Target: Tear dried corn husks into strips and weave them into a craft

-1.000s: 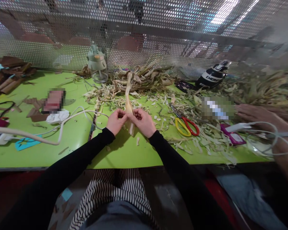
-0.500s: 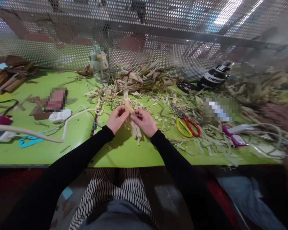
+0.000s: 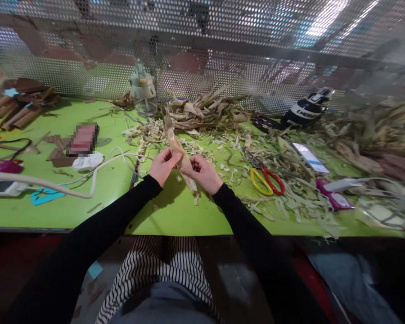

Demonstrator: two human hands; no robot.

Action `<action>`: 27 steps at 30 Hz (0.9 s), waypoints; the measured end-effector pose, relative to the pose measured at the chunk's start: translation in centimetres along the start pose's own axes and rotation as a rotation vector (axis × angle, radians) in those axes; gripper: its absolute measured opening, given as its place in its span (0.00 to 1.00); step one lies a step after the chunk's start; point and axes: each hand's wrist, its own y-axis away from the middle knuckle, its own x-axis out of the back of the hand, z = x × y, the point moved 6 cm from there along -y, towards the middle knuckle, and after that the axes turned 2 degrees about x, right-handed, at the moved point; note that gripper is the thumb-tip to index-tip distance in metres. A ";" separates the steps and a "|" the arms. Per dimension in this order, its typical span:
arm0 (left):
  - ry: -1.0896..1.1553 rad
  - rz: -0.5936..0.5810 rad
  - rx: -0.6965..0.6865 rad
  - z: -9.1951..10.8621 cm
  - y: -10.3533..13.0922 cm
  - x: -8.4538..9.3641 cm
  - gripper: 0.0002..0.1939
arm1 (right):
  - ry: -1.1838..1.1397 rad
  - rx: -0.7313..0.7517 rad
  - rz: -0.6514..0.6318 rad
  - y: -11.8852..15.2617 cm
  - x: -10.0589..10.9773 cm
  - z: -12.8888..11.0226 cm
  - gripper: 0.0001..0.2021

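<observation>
Between my hands is a pale, dry corn husk (image 3: 177, 146), tilted with its upper end leaning left and a frayed lower end. My left hand (image 3: 164, 166) pinches it along its left side, thumb on top. On the other side my right hand (image 3: 204, 173) grips it lower down, fingers curled and thumb pressed in. Behind them lies a heap of dried husks (image 3: 205, 110), with small husk scraps (image 3: 209, 144) scattered in front. Scissors (image 3: 266, 181) with one yellow and one red handle rest to the right of my right hand.
A clear bottle with a green lid (image 3: 143, 90) and a dark bottle (image 3: 305, 108) stand near the perforated metal screen (image 3: 97, 67). Cables (image 3: 94, 180) cross the green table (image 3: 175, 220) at left. Phones (image 3: 83, 138) lie on both sides. At far right a person's arm shows, blurred.
The husk has turned so its top leans further left, and its lower end looks narrower. Both hands keep hold of it. The whole view has shifted slightly.
</observation>
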 end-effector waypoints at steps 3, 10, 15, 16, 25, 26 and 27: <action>-0.022 0.010 -0.013 0.0 -0.1 0.2 0.10 | 0.018 0.015 -0.019 0.0 -0.1 -0.1 0.14; -0.102 0.093 -0.082 1.1 -0.3 0.9 0.08 | 0.123 -0.054 -0.195 0.0 0.1 0.3 0.10; -0.159 0.125 -0.078 1.1 -0.3 1.0 0.07 | 0.000 -0.126 -0.383 0.8 -0.1 -0.1 0.12; -0.163 0.125 -0.069 1.0 -0.3 1.1 0.07 | 0.020 -0.113 -0.369 0.8 0.0 -0.2 0.13; -0.170 0.007 0.142 0.2 0.1 0.3 0.10 | 0.202 -0.077 -0.214 0.3 0.8 0.4 0.12; -0.181 -0.009 0.160 0.1 0.1 0.2 0.10 | 0.213 -0.064 -0.189 0.2 0.9 0.2 0.12; -0.188 -0.005 0.160 0.0 0.1 0.2 0.09 | 0.224 -0.039 -0.142 0.2 1.1 -0.2 0.12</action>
